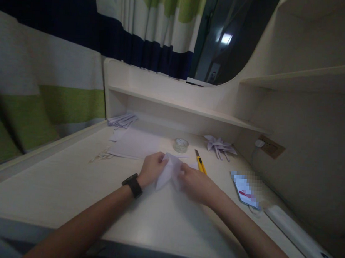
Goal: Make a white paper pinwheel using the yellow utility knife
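We see a dim, bluish, soft picture. The brightest spot is a window point(226, 38) reflection up top. Faint shadows lie under the shelf point(179, 106); the worktop point(71, 177) bends toward the edges.

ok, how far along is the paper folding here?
Done: folded paper pieces lie by the shelf, more at the back left. In hand: left hand and right hand pinch a partly folded white sheet. Left: flat sheets behind it are unfolded; yellow knife and tape roll lie idle.

Folded piece point(168, 171): matt white paper; desk point(71, 185): smooth pale laminate; curtain point(47, 95): woven cloth.
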A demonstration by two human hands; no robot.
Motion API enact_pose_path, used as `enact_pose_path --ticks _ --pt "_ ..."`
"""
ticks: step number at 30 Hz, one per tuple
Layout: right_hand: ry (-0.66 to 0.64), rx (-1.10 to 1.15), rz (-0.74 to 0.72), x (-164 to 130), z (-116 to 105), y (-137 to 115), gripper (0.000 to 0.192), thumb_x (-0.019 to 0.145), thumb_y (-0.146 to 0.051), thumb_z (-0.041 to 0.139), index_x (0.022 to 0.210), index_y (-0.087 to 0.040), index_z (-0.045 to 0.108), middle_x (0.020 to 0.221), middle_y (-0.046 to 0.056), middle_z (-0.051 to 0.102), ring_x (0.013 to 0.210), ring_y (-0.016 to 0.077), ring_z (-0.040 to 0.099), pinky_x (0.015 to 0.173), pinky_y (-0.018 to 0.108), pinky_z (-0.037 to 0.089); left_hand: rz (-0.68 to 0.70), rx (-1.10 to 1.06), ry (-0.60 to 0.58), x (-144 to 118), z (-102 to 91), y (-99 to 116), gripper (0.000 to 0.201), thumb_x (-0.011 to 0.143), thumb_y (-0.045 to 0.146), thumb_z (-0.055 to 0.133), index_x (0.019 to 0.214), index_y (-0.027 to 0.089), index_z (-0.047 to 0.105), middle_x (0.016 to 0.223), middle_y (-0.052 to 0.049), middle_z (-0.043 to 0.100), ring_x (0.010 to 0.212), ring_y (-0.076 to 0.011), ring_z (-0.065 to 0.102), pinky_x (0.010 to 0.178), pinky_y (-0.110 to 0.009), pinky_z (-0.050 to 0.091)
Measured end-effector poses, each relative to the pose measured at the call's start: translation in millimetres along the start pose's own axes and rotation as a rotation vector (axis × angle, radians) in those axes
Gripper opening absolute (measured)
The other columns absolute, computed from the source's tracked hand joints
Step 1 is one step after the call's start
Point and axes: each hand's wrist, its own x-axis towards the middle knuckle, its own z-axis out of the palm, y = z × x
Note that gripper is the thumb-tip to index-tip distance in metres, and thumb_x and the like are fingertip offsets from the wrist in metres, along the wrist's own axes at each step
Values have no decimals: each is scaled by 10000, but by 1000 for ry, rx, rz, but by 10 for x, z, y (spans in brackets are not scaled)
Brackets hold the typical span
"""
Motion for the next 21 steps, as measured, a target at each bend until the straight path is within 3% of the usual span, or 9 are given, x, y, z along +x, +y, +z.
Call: enact_pose_path --ticks 5,10,17,21 --pt "-15 -86 17 41 -41 16 154 816 -95 500 875 -137 636 894 119 614 727 198 618 620 300 452 12 -5 9 -3 -3 11 216 843 304 502 805 178 674 771 -35 694 697 -172 608 621 -249 398" --pt "-41 28 -64 42 -84 50 78 731 -198 616 791 -171 658 769 61 630 633 163 590 546 256 396 25 -60 -5 -2 10 -3 238 852 310 500 831 180 698 817 -50 710 739 -184 624 648 -257 413" --pt "26 155 -71 82 -76 93 76 691 -147 637 733 -189 685 725 33 649 623 135 569 583 242 376 27 -171 -5 -15 -19 47 207 845 292 520 875 215 710 874 -26 718 792 -190 636 694 -269 439" --pt "76 231 -16 93 -42 137 167 681 -136 665 820 -220 707 826 28 683 737 159 612 636 241 390 100 -127 108 -16 -48 104 135 800 259 599 817 221 727 859 -32 689 799 -178 612 731 -265 436"
